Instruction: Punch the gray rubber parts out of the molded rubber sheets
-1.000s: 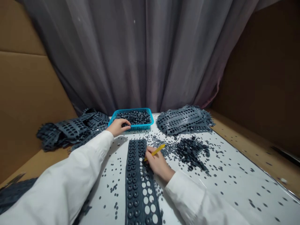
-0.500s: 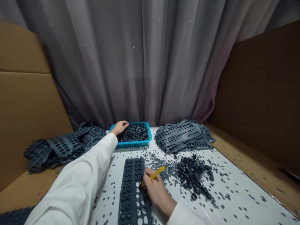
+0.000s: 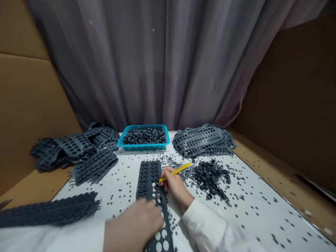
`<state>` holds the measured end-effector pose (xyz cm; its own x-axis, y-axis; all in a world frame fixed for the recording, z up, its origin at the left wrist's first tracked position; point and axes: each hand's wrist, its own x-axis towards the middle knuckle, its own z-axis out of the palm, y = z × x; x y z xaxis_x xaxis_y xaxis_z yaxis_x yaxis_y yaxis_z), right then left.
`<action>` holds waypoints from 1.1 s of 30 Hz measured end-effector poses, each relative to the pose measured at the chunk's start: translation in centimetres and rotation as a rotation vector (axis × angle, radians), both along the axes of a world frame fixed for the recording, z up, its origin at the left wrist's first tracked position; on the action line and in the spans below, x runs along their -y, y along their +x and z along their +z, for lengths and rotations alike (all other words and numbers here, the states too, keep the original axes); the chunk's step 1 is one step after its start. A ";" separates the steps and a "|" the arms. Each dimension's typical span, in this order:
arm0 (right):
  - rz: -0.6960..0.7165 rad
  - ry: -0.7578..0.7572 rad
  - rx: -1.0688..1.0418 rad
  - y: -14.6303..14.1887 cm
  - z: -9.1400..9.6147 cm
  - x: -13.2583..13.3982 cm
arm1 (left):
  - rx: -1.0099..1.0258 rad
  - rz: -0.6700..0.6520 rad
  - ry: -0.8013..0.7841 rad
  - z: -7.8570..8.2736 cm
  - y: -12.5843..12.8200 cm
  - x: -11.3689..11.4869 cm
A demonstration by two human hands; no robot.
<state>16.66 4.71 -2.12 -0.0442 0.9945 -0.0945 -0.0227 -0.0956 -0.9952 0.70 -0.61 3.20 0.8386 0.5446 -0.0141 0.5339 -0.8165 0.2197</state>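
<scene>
A long dark rubber strip (image 3: 148,176) studded with ring-shaped parts lies lengthwise on the white table (image 3: 262,210) in front of me; its near end shows empty round holes. My right hand (image 3: 175,185) grips a yellow stick (image 3: 176,171), its tip touching the strip's right edge. My left hand (image 3: 135,225) rests on the strip's near part, blurred, fingers curled down over it. A blue basket (image 3: 144,136) full of dark rings stands at the table's far edge.
Piles of punched dark strips lie at the left (image 3: 70,148) and far right (image 3: 203,140). Another strip (image 3: 47,211) lies at the near left. A heap of loose rings (image 3: 211,176) and scattered dots cover the table. Cardboard walls and a grey curtain enclose it.
My left hand has drawn back from the blue basket and come down onto the near part of the strip. The right hand with the stick has stayed at the strip's edge.
</scene>
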 end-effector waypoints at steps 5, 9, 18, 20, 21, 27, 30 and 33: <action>0.001 0.013 -0.034 0.4 1.4 0.2 | -0.208 -0.086 0.201 -3.7 -0.5 5.9; 0.021 0.008 0.019 2.1 2.9 0.6 | -0.114 -0.112 0.192 -2.7 -0.9 6.4; 0.238 0.000 0.087 3.8 2.2 1.6 | -0.039 -0.138 -0.032 0.1 -1.2 9.0; 0.251 0.047 0.101 3.7 1.8 2.0 | 0.053 -0.055 -0.132 0.8 -1.3 7.9; 0.245 0.059 0.110 3.7 1.6 2.1 | 0.096 0.016 -0.157 1.0 -1.3 7.1; 0.168 0.081 0.134 3.7 1.5 2.4 | 0.180 0.316 -0.025 0.3 -0.4 0.2; 0.163 0.085 0.124 3.5 1.4 2.4 | 0.142 0.292 0.030 -0.6 0.3 -2.0; 0.170 0.096 0.121 3.4 1.0 2.5 | 0.119 0.261 0.033 -1.1 0.6 -2.8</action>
<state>20.01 2.19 -1.14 -0.2057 0.9785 -0.0142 0.1057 0.0078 -0.9944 1.35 2.23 2.10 0.6645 0.7410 0.0972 0.6994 -0.6624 0.2685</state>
